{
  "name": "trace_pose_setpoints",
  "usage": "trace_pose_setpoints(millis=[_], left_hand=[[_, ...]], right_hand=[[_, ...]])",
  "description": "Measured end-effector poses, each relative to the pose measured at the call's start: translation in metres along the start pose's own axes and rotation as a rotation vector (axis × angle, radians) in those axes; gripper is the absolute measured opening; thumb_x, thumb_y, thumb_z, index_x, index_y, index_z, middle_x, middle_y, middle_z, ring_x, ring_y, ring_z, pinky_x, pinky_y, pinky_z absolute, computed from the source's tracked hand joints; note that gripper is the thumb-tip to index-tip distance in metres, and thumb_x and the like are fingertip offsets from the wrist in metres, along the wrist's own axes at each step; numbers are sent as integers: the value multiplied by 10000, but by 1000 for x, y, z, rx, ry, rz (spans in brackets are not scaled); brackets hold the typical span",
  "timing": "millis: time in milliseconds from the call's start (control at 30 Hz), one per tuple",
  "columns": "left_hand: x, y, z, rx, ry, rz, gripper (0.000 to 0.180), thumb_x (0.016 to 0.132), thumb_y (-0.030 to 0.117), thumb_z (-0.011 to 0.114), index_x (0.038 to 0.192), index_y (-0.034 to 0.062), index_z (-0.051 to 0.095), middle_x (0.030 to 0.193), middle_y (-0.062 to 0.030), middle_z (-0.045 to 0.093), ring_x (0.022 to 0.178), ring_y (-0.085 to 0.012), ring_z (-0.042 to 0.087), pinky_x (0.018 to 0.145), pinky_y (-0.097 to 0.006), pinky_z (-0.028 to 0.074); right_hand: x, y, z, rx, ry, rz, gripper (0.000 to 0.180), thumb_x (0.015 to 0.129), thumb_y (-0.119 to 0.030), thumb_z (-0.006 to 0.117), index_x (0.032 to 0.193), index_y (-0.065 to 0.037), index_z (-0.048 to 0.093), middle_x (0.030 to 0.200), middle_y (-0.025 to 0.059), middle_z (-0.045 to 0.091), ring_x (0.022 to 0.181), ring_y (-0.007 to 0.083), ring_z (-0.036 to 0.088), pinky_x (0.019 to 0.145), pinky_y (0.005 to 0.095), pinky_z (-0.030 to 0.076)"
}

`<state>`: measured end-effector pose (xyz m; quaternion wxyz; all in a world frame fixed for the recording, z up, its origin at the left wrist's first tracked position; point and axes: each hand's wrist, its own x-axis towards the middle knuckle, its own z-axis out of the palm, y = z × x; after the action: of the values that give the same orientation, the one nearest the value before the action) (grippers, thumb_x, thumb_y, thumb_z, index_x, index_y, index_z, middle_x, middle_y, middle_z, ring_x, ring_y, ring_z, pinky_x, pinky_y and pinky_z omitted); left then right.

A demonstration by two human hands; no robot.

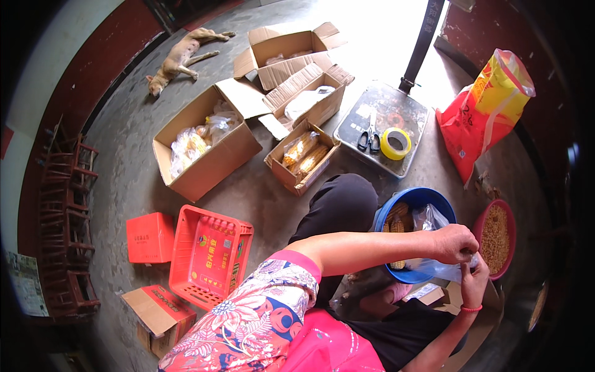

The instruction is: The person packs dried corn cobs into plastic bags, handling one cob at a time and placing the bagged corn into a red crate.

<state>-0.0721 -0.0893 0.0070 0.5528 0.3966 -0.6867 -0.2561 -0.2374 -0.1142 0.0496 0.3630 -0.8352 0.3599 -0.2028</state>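
My left hand (pixel 455 243) reaches across to the right, its fingers pinched at the top of a clear plastic bag (pixel 437 269). Just below it, my right hand (pixel 474 280), with a red bracelet at the wrist, grips the same bag's edge. Both hands are close together beside the rim of a blue basin (pixel 389 203). Dried corn cobs (pixel 396 218) lie in that basin, along with more clear plastic (pixel 429 218). What the held bag contains, if anything, I cannot make out.
A pink basin of loose kernels (pixel 496 239) stands at the right, near a red-yellow sack (pixel 483 118). Scissors (pixel 370 137) and yellow tape (pixel 395 144) lie on a platform scale (pixel 359 111). Cardboard boxes (pixel 217 162), a red crate (pixel 214 260) and a lying dog (pixel 180 60) occupy the left.
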Motion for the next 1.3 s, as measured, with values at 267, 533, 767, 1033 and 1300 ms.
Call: trace_pose_setpoints(millis=[267, 533, 767, 1033, 1300], left_hand=[[-4, -10, -27, 10, -217, -198, 952, 474, 283, 819, 1287, 35, 389, 1139, -202, 511, 1080, -337, 488, 895, -396, 407], [3, 3, -26, 166, -520, -161, 1060, 387, 520, 844, 1234, 23, 444, 1151, -197, 484, 1058, -335, 479, 905, -390, 388], [-17, 21, 3, 155, -427, 32, 903, 463, 567, 796, 1118, 12, 515, 1070, -179, 534, 1033, -329, 504, 894, -388, 410], [-20, 24, 15, -150, -335, -240, 281, 783, 255, 569, 1000, 79, 598, 932, -192, 612, 900, -377, 571, 744, -408, 457], [6, -5, -61, -432, 224, -120, 189, 850, 120, 502, 990, 53, 610, 972, -138, 650, 920, -224, 625, 784, -327, 472]], right_hand=[[2, -16, -11, 627, 269, 104, 259, 954, -165, 444, 710, -94, 399, 630, -65, 309, 561, 27, 266, 516, 194, 246], [-12, -23, -28, 686, 551, -161, 330, 893, -281, 476, 662, -106, 320, 603, -36, 243, 533, 65, 251, 493, 228, 241], [-13, -25, -22, 585, 591, -290, 331, 839, -341, 493, 671, -70, 400, 621, 8, 385, 572, 121, 414, 532, 244, 364], [-20, -30, -20, 436, 297, -503, 274, 776, -315, 503, 718, -61, 419, 785, 103, 509, 726, 186, 525, 653, 306, 444], [13, -40, -29, 158, 322, -123, 433, 876, -36, 509, 1298, -87, 428, 1081, 35, 507, 1000, 128, 497, 902, 267, 390]])
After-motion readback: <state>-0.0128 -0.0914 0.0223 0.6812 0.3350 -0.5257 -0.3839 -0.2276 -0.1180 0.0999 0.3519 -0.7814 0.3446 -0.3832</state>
